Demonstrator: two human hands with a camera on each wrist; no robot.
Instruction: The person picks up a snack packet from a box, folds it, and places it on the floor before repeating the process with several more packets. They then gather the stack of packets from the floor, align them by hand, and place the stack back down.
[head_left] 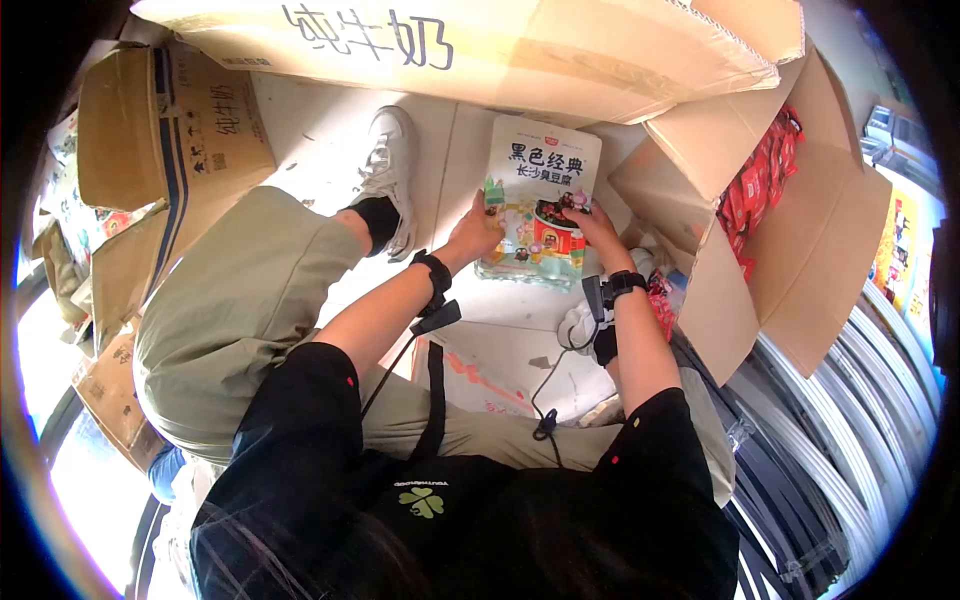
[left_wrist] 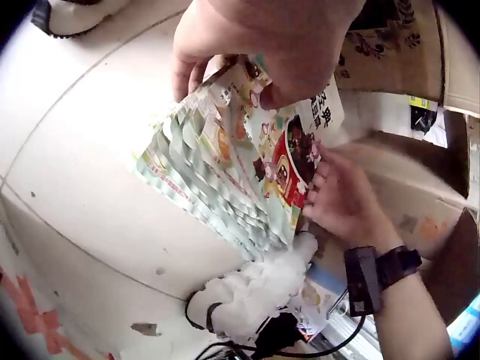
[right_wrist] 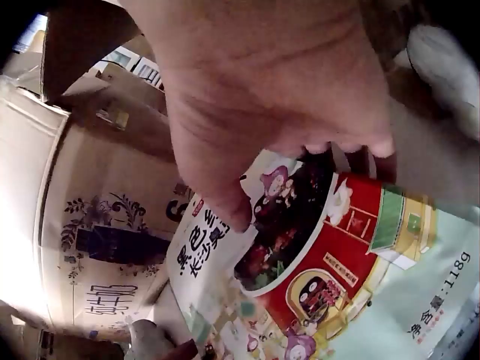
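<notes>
Both hands hold a stack of pale green printed food pouches (head_left: 540,190) above the white floor. The left hand (head_left: 478,232) grips the stack's left edge, and the right hand (head_left: 598,228) grips its right edge. In the left wrist view several wavy pouch edges (left_wrist: 217,180) fan out below the left hand (left_wrist: 262,45), whose thumb lies on the front; the right hand (left_wrist: 341,196) is at the opposite edge. The right wrist view shows the right hand (right_wrist: 277,97) with its thumb on the front pouch (right_wrist: 390,277), its other fingertips partly hidden behind the edge.
A large carton (head_left: 480,50) lies across the front. An open carton (head_left: 820,240) with red packets (head_left: 757,180) stands at right, another carton (head_left: 215,125) at left. A white shoe (head_left: 392,165) is left of the pouches; a flat printed box (head_left: 470,380) lies nearer the body.
</notes>
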